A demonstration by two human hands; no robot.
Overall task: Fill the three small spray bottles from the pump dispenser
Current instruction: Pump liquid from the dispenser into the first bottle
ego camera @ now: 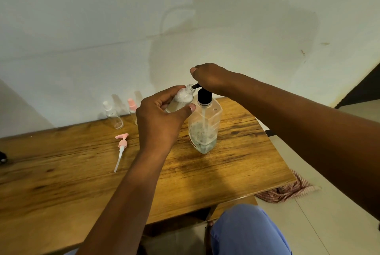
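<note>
Blue-trousered knee [246,232] nearest, at the wooden table's [61,172] near edge. Left hand [162,117] holds a small uncapped spray bottle [182,99] tilted, fingers and thumb clamped round its body, mouth right at the black spout. Right hand [209,78] sits on the pump dispenser's [204,125] black head, fingers curled over it. Dispenser stands mid-table, right of centre, liquid low. Loose pink pump top [121,145] lies left. Two more small bottles [114,116] stand far left by the wall, one pink-capped [132,105].

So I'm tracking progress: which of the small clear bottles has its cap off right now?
The small clear bottle in the left hand, neck at the black pump spout; the white-capped bottle and pink-capped bottle by the wall are closed.
</note>
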